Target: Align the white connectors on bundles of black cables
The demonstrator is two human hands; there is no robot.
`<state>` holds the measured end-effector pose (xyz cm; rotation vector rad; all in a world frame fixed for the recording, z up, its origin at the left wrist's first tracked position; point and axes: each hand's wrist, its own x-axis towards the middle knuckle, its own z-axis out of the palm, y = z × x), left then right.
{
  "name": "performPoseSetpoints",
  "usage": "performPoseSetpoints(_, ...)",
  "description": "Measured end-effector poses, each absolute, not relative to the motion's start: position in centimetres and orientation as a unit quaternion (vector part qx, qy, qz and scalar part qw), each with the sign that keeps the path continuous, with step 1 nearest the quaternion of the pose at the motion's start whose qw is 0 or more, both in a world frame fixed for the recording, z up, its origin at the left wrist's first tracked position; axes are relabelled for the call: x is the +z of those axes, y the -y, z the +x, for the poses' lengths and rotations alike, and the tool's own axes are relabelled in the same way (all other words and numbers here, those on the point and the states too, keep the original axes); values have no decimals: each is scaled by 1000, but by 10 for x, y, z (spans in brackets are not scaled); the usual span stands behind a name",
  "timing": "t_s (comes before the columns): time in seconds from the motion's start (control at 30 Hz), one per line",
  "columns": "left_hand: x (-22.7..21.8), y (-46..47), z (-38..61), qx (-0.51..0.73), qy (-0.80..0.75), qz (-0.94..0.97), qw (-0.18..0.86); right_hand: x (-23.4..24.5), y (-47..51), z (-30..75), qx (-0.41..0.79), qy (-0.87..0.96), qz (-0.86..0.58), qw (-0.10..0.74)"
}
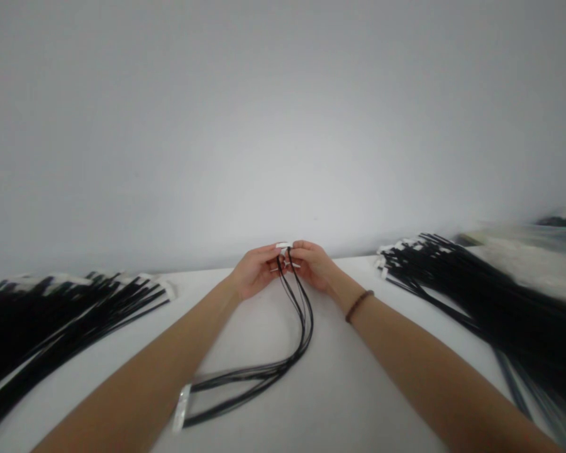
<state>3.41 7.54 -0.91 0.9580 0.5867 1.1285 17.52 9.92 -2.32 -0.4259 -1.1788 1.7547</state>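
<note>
Between my two hands, near the far edge of the table, is a white connector [283, 245] at one end of a black cable harness [306, 321]. Fingers of my left hand [259, 269] pinch its left side. My right hand [312, 264] pinches the right side, with a beaded bracelet on that wrist. From the connector the black wires curve down and back to the left. They end in a longer white connector [182, 408] beside my left forearm. Small white parts show under the fingertips, too small to make out.
A large pile of black cables with white ends [66, 314] lies on the left of the white table [245, 415]. Another pile of such cables [476, 296] is on the right, with clear plastic bags [538, 264] behind it. A plain pale wall [283, 126] rises behind the table.
</note>
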Motion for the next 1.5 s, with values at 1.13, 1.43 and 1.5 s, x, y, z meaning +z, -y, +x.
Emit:
performPoseSetpoints(1.13, -12, -76, 32, 483, -264, 457, 698, -12, -90, 177, 752, 447, -162, 456)
performPoseSetpoints(1.43, -13, -76, 32, 488, -260, 457, 696, -22, -99, 174, 749, 458, -135, 460)
performPoseSetpoints(1.5, -12, -75, 32, 496, -260, 449, 696, -22, -99, 175, 744, 465, -142, 457)
